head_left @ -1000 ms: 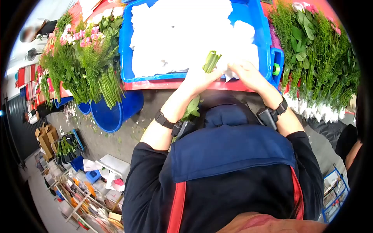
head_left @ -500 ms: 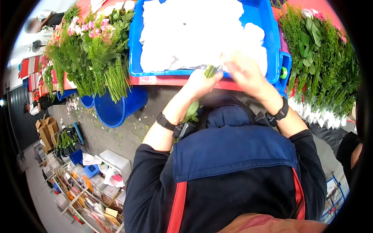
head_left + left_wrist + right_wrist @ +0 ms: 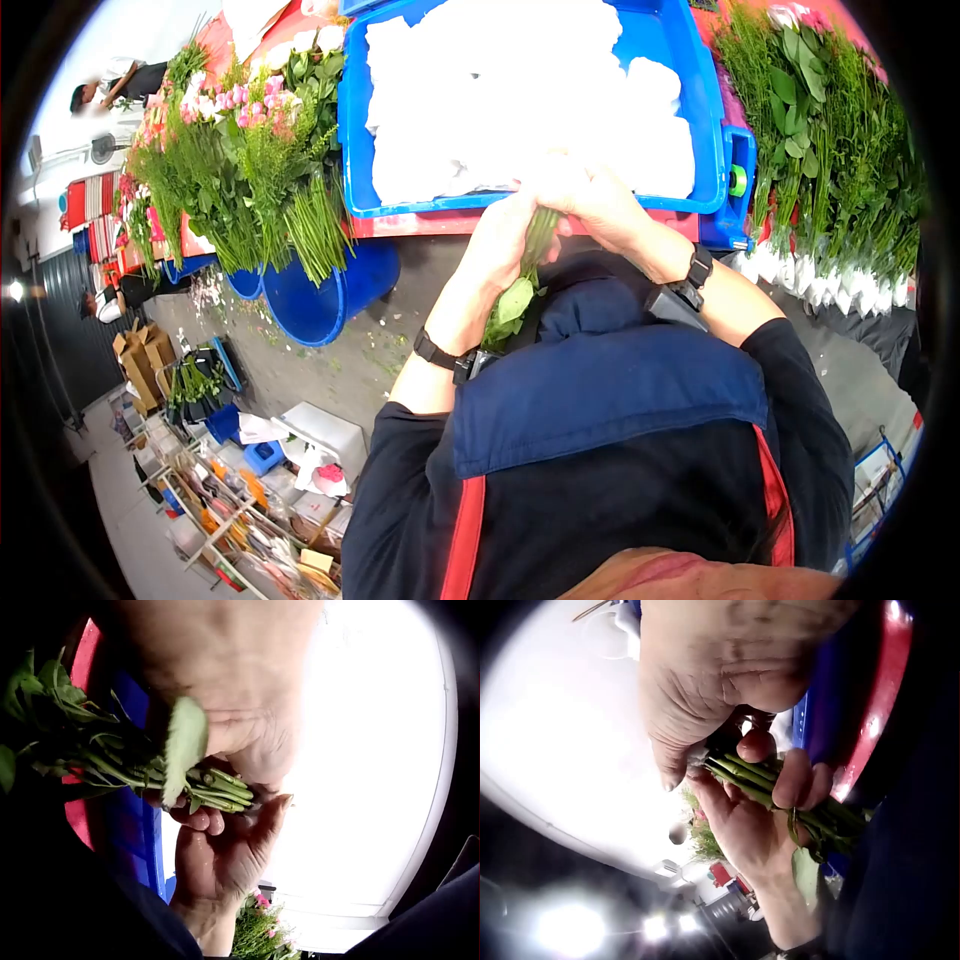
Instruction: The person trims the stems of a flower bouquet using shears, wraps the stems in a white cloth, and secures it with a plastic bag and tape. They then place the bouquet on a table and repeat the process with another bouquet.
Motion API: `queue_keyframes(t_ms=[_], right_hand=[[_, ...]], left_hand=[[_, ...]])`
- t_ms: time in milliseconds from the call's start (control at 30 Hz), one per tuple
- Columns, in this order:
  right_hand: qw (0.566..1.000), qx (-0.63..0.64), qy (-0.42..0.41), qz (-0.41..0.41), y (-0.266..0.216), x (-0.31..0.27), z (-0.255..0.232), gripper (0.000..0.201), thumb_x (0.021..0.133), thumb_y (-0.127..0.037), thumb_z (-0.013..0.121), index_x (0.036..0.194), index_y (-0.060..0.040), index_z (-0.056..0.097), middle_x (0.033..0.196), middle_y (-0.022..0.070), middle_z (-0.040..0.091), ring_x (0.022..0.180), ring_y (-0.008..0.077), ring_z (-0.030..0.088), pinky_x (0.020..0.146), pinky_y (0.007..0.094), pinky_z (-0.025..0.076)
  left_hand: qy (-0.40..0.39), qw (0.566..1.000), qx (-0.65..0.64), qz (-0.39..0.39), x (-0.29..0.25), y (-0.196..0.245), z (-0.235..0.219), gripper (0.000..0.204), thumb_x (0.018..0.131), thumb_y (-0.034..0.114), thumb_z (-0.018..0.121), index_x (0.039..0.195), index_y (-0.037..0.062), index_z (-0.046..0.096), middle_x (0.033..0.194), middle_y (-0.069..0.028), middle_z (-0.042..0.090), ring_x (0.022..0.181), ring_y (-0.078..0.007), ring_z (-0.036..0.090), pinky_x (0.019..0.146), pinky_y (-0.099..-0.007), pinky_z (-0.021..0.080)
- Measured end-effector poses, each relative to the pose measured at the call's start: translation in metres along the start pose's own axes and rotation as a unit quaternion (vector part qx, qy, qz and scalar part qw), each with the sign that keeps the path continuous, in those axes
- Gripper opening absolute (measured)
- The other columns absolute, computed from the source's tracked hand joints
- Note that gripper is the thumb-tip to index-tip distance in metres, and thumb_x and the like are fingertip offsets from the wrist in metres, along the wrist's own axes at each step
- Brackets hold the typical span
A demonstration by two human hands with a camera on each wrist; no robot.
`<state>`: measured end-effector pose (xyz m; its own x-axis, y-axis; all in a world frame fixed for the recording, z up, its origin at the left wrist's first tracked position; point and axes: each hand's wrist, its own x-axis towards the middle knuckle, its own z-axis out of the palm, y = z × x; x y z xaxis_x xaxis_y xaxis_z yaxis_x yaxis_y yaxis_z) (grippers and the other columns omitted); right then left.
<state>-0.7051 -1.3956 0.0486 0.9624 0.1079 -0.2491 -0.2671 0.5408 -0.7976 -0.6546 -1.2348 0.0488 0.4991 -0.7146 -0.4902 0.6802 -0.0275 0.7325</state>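
My left hand (image 3: pixel 497 245) grips a bunch of green stems (image 3: pixel 541 235) near the cut ends, its fingers curled round them. Leaves (image 3: pixel 513 303) hang down below it toward my apron. Against the left hand lies my right hand (image 3: pixel 603 208), its thumb and fingers curled about the stem ends. In the right wrist view a small whitish wet wad (image 3: pixel 697 757) shows between the right thumb and the stem tips, partly hidden by fingers. Both hands are at the near edge of a blue tray (image 3: pixel 712 110) piled with white, wadding-like material (image 3: pixel 520 90).
Bundles of stems with pink and white flowers (image 3: pixel 225 180) lie on the red table to the left, over blue buckets (image 3: pixel 305 305). More green bundles (image 3: pixel 830 150) lie at right, their ends in white wraps (image 3: pixel 830 285). A cluttered cart (image 3: pixel 250 500) stands behind at left.
My right hand has come from the white material in the tray to the stem ends and closed about them. The left hand has kept its grip; the stem tips are now covered by the hands.
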Motion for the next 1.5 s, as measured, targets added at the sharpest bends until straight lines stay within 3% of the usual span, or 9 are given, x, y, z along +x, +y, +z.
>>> queue_keyframes(t_ms=[200,333,567,867,967,1033,1200,1433,1500], right_hand=[[0.999,0.033,-0.006,-0.013,0.003,0.005,0.02,0.032,0.087,-0.023,0.063,0.108,0.002,0.062,0.085,0.0084,0.066,0.056,0.013,0.06,0.038,0.0223,0.042],[0.999,0.026,-0.022,0.011,0.003,0.008,0.01,0.028,0.087,-0.02,0.063,0.104,0.003,0.063,0.081,0.01,0.064,0.051,0.0127,0.057,0.04,0.0227,0.043],[0.992,-0.055,-0.115,-0.005,-0.004,0.029,0.009,0.035,0.086,-0.024,0.066,0.107,0.0032,0.062,0.086,0.0103,0.065,0.069,0.0168,0.062,0.062,0.0286,0.052],[0.751,-0.597,0.097,-0.266,0.005,0.085,0.005,0.04,0.073,-0.021,0.075,0.107,-0.0044,0.064,0.098,0.0119,0.066,0.091,0.0245,0.062,0.08,0.0355,0.05],[0.635,-0.67,0.104,-0.369,0.012,0.105,0.044,0.032,0.07,-0.019,0.075,0.097,-0.0046,0.065,0.091,0.0133,0.064,0.091,0.0333,0.061,0.078,0.0405,0.05],[0.601,-0.722,0.103,-0.327,0.019,0.119,0.058,0.026,0.071,-0.018,0.073,0.092,-0.0041,0.065,0.091,0.0131,0.064,0.09,0.0325,0.061,0.077,0.0403,0.05],[0.686,-0.683,0.154,-0.2,0.021,0.119,0.05,0.014,0.076,-0.013,0.066,0.086,-0.0022,0.065,0.08,0.0125,0.064,0.074,0.0306,0.062,0.069,0.0393,0.051],[0.938,-0.319,0.129,-0.047,0.004,0.086,0.033,0.008,0.079,-0.008,0.069,0.082,-0.0011,0.065,0.069,0.003,0.063,0.062,0.0091,0.056,0.059,0.0241,0.045],[0.923,-0.354,0.141,-0.044,0.001,0.075,0.045,0.009,0.078,-0.007,0.071,0.078,-0.0017,0.064,0.069,0.0015,0.062,0.062,0.0074,0.054,0.057,0.0225,0.043]], left_hand=[[0.055,0.997,0.02,-0.055,0.002,0.009,0.005,0.037,0.098,0.037,0.044,0.11,0.0021,0.05,0.079,-0.0132,0.062,0.06,-0.0215,0.062,0.046,-0.0285,0.048],[0.017,0.991,-0.128,-0.034,-0.005,0.005,-0.004,0.036,0.096,0.034,0.051,0.111,0.001,0.054,0.081,-0.0125,0.064,0.063,-0.0223,0.062,0.057,-0.0302,0.05],[0.199,0.97,0.123,0.069,-0.016,0.01,-0.008,0.022,0.093,0.022,0.06,0.095,0.0016,0.068,0.071,-0.004,0.063,0.058,-0.0079,0.055,0.053,-0.0215,0.042],[0.383,0.687,0.499,0.363,-0.041,0.04,-0.055,0.019,0.08,0.014,0.072,0.091,-0.0014,0.068,0.08,-0.0173,0.066,0.069,-0.0262,0.065,0.064,-0.0308,0.05],[0.399,0.687,0.499,0.346,-0.049,0.048,-0.07,0.024,0.08,0.017,0.073,0.092,-0.0019,0.067,0.079,-0.0173,0.066,0.067,-0.0265,0.064,0.062,-0.0311,0.05],[0.375,0.794,0.417,0.236,-0.056,0.056,-0.083,0.02,0.083,0.011,0.07,0.093,-0.0049,0.066,0.082,-0.0099,0.067,0.069,-0.0157,0.061,0.066,-0.0252,0.048],[0.201,0.973,0.083,0.071,-0.077,0.072,-0.125,0.027,0.091,0.027,0.062,0.099,0.0012,0.062,0.084,-0.008,0.065,0.058,-0.0136,0.055,0.053,-0.0249,0.044],[0.097,0.988,-0.107,0.052,-0.08,0.059,-0.126,0.027,0.093,0.028,0.058,0.101,0.0019,0.059,0.08,-0.0074,0.062,0.057,-0.0187,0.058,0.049,-0.0282,0.046],[0.089,0.989,-0.102,0.06,-0.077,0.053,-0.114,0.025,0.094,0.028,0.059,0.099,0.0035,0.058,0.075,-0.0045,0.059,0.056,-0.017,0.058,0.048,-0.0264,0.045]])
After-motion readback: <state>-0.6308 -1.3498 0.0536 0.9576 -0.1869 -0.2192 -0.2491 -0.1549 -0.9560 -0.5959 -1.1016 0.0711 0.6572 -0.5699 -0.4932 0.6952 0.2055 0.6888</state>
